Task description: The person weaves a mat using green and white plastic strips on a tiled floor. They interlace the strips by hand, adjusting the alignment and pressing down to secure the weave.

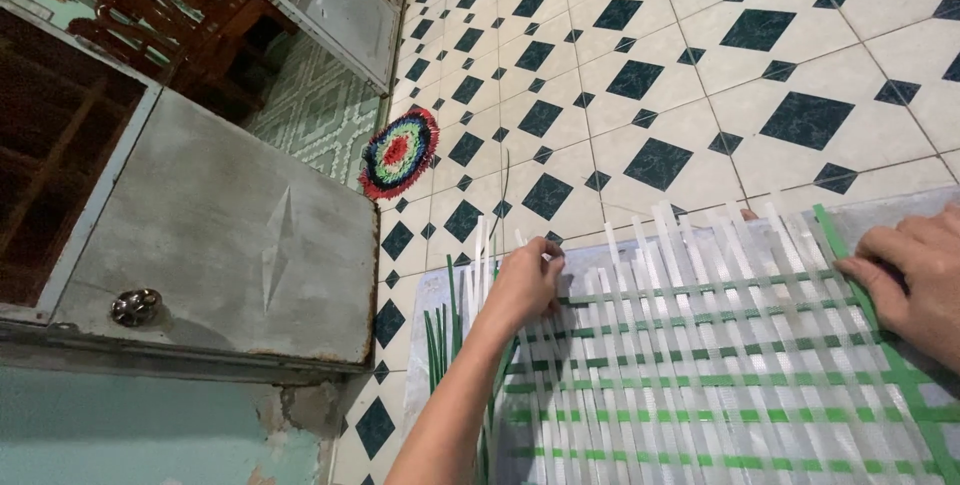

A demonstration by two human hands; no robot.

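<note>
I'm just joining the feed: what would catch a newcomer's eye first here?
The half-woven mat of white and green strips at lower right, with the left hand pinching strips at its edge and the right hand pressing its far side. Next, the round rainbow rug on the diamond-tiled floor.

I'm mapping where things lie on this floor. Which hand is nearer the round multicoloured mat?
Left. The left hand lies on the woven strips, just below and right of the round mat; the right hand rests at the weave's far right edge.
</note>
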